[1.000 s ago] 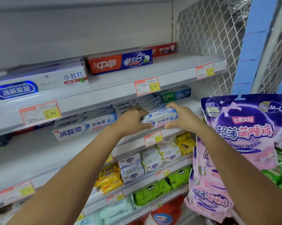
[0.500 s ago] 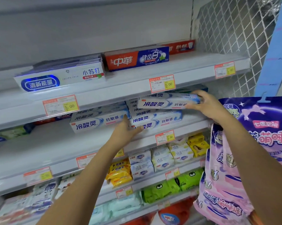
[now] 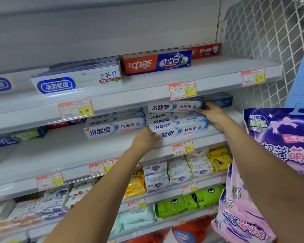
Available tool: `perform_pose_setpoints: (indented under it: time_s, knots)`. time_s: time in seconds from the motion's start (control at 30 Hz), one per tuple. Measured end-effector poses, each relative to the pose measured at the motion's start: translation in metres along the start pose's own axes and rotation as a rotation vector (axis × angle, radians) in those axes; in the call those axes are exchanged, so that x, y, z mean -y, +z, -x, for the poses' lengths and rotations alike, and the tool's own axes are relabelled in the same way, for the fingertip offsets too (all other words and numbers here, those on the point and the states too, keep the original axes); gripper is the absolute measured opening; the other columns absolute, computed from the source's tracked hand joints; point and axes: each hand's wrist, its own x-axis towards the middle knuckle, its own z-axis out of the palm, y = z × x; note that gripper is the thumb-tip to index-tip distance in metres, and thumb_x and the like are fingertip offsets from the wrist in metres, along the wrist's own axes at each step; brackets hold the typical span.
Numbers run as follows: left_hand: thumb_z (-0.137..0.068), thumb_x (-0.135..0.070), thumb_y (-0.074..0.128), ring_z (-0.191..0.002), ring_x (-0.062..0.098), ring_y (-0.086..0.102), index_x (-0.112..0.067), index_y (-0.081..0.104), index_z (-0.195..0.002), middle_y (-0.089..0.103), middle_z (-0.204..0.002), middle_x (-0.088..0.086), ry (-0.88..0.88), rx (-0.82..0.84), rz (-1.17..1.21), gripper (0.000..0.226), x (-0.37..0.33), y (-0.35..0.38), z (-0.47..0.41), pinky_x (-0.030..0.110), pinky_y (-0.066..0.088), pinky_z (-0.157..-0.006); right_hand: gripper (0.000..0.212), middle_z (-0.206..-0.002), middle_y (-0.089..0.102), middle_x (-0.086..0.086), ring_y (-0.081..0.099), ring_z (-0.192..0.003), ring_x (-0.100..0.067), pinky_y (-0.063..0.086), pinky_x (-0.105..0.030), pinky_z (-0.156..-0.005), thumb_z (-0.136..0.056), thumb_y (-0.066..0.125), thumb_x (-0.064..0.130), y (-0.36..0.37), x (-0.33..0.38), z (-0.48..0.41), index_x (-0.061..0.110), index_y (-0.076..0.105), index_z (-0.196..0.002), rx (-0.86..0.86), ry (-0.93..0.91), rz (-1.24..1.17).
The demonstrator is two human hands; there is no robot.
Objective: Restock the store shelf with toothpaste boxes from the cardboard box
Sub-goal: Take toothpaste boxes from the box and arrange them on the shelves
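Note:
On the second shelf (image 3: 191,140) stand two stacks of white-and-blue toothpaste boxes, a left stack (image 3: 115,127) and a taller right stack (image 3: 177,126). One more toothpaste box (image 3: 174,106) lies on top of the right stack, just under the shelf above. My right hand (image 3: 211,114) holds its right end, with my fingers along its lower front edge. At the bottom left corner of the right stack, my left hand (image 3: 145,138) presses against the lowest boxes with its fingers out. The cardboard box is out of view.
The top shelf (image 3: 147,91) carries a red-and-blue toothpaste box (image 3: 156,64) and a white one (image 3: 77,79). A blue box (image 3: 217,100) lies behind my right hand. Purple and pink diaper packs (image 3: 279,146) hang at the right. Soap and wipes fill the lower shelves.
The box went from both hands in front of the shelf up onto the right stack. My left hand let go and dropped to the stack's lower left corner; my right hand stayed on the box's right end.

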Motion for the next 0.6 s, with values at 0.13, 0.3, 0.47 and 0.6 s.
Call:
perform_pose_setpoints:
  time_s: [0.13, 0.3, 0.47, 0.6]
  knots:
    - [-0.094, -0.034, 0.054, -0.096, 0.026, 0.055, -0.002, 0.042, -0.124, 0.06, -0.108, 0.012, 0.009, 0.025, -0.009, 0.046, 0.002, -0.001, -0.001, 0.027, 0.038, -0.071, 0.045, -0.124, 0.062, -0.007, 0.063, -0.105, -0.02, 0.048, -0.035, -0.096, -0.085, 0.067, 0.011, -0.014, -0.006, -0.006, 0.011, 0.054, -0.128, 0.089, 0.06, -0.151]
    - [-0.096, -0.034, 0.049, -0.095, 0.026, 0.056, 0.0, 0.034, -0.129, 0.061, -0.112, 0.015, 0.057, 0.079, 0.011, 0.05, 0.004, 0.0, -0.003, 0.029, 0.039, -0.074, 0.041, -0.123, 0.062, -0.01, 0.062, -0.106, -0.018, 0.046, -0.032, -0.098, -0.088, 0.06, 0.003, -0.021, -0.009, -0.012, 0.007, 0.053, -0.129, 0.163, 0.107, -0.278]
    - [-0.097, -0.031, 0.047, -0.107, 0.029, 0.057, 0.003, 0.017, -0.142, 0.061, -0.115, 0.014, 0.06, 0.111, 0.06, 0.064, 0.003, 0.004, -0.004, 0.035, 0.044, -0.085, 0.038, -0.115, 0.064, -0.007, 0.063, -0.103, -0.017, 0.046, -0.031, -0.095, -0.09, 0.058, 0.005, -0.017, -0.008, -0.013, 0.008, 0.054, -0.128, 0.172, 0.125, -0.242]
    - [-0.096, -0.032, 0.048, -0.105, 0.029, 0.058, 0.003, 0.003, -0.146, 0.061, -0.114, 0.016, 0.048, 0.11, 0.073, 0.076, 0.002, 0.007, -0.009, 0.038, 0.044, -0.088, 0.037, -0.117, 0.063, -0.011, 0.064, -0.096, -0.018, 0.048, -0.032, -0.091, -0.092, 0.058, 0.01, -0.011, -0.008, -0.013, 0.005, 0.053, -0.128, 0.138, 0.091, -0.144]
